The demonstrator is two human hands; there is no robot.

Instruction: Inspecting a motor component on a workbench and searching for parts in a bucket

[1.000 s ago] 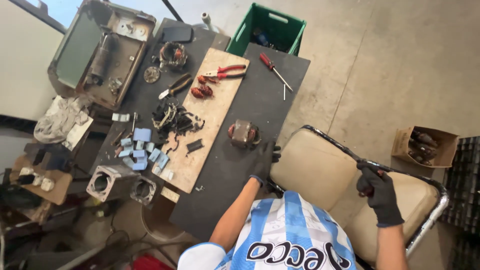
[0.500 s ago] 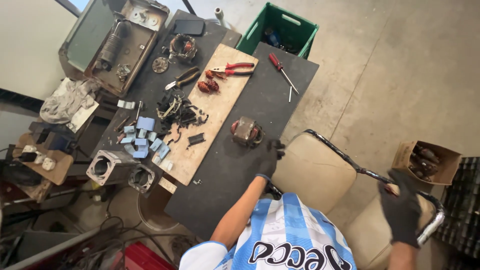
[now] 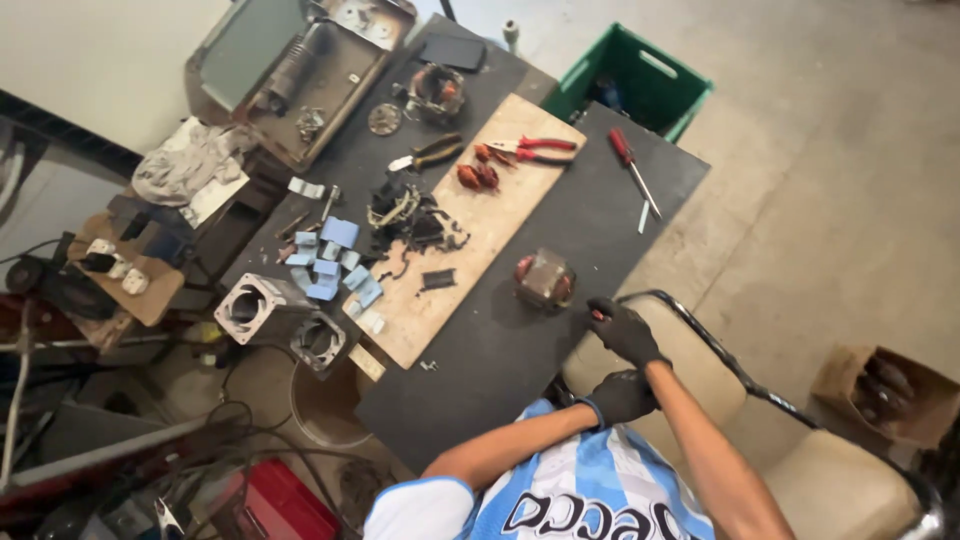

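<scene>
Both my hands wear black gloves. My left hand (image 3: 620, 396) is curled at the front edge of a beige padded chair (image 3: 830, 478), right where it meets the black table (image 3: 600, 215). Just above it, my right hand (image 3: 624, 330) closes over the end of the chair's metal frame tube (image 3: 722, 352). A copper-wound transformer core (image 3: 545, 278) stands on the table a short way left of my right hand. Neither hand touches it.
A wooden board (image 3: 505, 215) carries red pliers (image 3: 530, 150), torn black scraps and blue pieces (image 3: 335, 262). A red screwdriver (image 3: 632, 170) lies on the table. A green crate (image 3: 680, 95) and a cardboard box (image 3: 885, 392) sit on the floor; motor housings (image 3: 262, 306) and cluttered benches stand left.
My right hand has left the chair frame's far right side and come in next to my left hand at the table edge. The chair has shifted and the view has swung closer.
</scene>
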